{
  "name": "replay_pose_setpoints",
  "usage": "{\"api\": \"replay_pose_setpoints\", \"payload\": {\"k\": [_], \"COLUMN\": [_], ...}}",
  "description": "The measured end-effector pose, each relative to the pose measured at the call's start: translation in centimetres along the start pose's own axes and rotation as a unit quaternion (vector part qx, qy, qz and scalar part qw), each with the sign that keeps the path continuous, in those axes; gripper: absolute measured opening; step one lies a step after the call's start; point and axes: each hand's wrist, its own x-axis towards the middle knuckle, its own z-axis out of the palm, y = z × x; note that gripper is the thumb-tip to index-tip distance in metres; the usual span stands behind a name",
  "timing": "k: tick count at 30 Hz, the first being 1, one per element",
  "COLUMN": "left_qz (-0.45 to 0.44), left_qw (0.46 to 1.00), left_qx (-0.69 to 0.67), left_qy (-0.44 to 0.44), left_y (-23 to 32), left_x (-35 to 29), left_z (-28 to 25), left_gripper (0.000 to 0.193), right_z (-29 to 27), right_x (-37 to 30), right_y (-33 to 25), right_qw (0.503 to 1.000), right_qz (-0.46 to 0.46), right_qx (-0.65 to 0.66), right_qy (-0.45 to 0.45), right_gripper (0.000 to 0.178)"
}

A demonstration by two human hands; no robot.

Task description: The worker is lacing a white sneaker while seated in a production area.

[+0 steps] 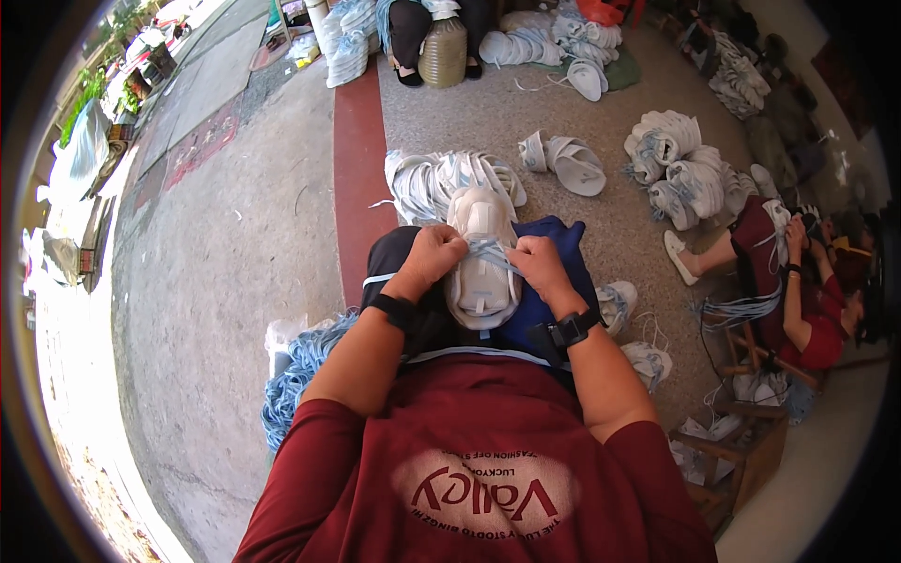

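A: Position of the white shoe (482, 289)?

B: Logged over the lap, between both hands. Light blue lace (488, 251) strung across its middle.

A: Left hand (435, 253), state of fingers?

B: Curled in at the left edge of the shoe; thumb and forefinger pinched on the lace. Dark band (394, 310) around the wrist.

A: Right hand (540, 263)?

B: At the right edge of the shoe; thumb and forefinger likewise pinched on the lace. Other fingers partly hidden, cannot tell their exact pose. Dark watch (571, 328) on the wrist.

A: Close to the shoe?

B: Just right of it, dark blue cloth (554, 296) over the thigh. Just beyond it, row of white shoes (441, 183) packed together. Left of it and nearer the body, heap of light blue laces (305, 380).

A: Farther out?

B: Beyond the shoe and to its right, loose pair of white shoes (574, 164); farther right, cluster of bundled shoes (694, 183). Well to the right of the shoe, co-worker in a maroon top (826, 324), seated. Far beyond the shoe, ribbed plastic container (443, 56) between another person's feet.
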Motion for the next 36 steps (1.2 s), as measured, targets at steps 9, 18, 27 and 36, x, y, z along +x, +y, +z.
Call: {"api": "replay_pose_setpoints", "payload": {"k": [9,18,27,36], "left_qz": [0.091,0.084,0.093,0.198], "left_qw": [0.983,0.983,0.950,0.967], "left_qx": [0.154,0.158,0.293,0.130], "left_qy": [0.037,-0.027,0.048,0.091], "left_y": [0.0,0.8,3.0,0.9], "left_x": [1.3,0.4,-2.8,-8.5], "left_z": [0.3,-0.4,-1.3,-7.5], "left_gripper": [0.031,0.041,0.024,0.021], "right_z": [-1.2,-6.7,-6.7,-7.2], "right_x": [-0.5,-5.1,-6.1,-5.9], "right_y": [-0.8,-1.5,2.5,1.9], "right_qw": [0.971,0.826,0.822,0.902], "right_qz": [0.109,0.051,0.110,0.117], "right_qx": [0.212,0.531,0.533,0.392], "right_qy": [0.006,0.181,0.169,0.140], "right_gripper": [0.013,0.018,0.018,0.011]}}
